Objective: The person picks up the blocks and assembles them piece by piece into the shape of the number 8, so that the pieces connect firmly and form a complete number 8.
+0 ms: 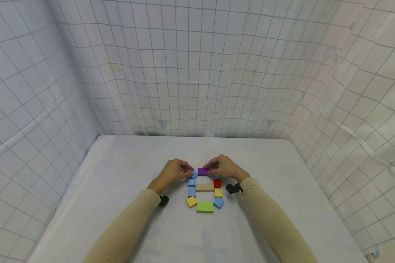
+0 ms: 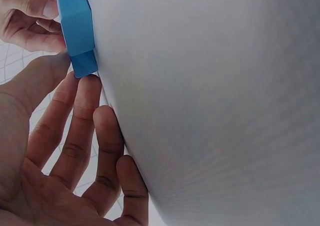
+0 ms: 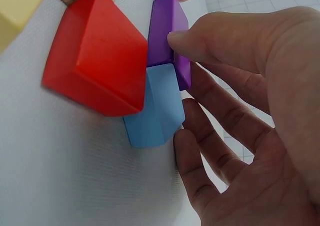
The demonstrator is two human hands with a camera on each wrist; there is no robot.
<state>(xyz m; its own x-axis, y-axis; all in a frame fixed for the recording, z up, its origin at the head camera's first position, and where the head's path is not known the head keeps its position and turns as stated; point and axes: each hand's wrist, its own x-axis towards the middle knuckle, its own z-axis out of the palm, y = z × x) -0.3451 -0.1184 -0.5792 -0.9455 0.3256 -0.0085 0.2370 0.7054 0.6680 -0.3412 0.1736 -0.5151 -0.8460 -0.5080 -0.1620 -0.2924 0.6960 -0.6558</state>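
Note:
At the top left of an arrangement of colored blocks, my left hand [image 1: 176, 171] pinches a small blue block [image 1: 194, 174] between thumb and fingertips. In the left wrist view, that block is partly hidden behind another blue block [image 2: 76, 21]. My right hand [image 1: 226, 167] pinches a purple oblong block [image 1: 202, 171] at the top of the arrangement; its thumb [image 3: 192, 40] lies on the near side, its fingers behind. Under that hand, another blue block [image 3: 157, 106] sits against the purple block's end, close to a red block [image 3: 97, 56].
Below the hands lie a blue block marked 5 [image 1: 191, 182], a plain wooden block [image 1: 204, 187], yellow blocks [image 1: 191, 202] and a lime green block [image 1: 204, 207]. They rest on a white-covered table [image 1: 128, 226]. Grid-patterned curtains [image 1: 197, 65] surround its back and sides.

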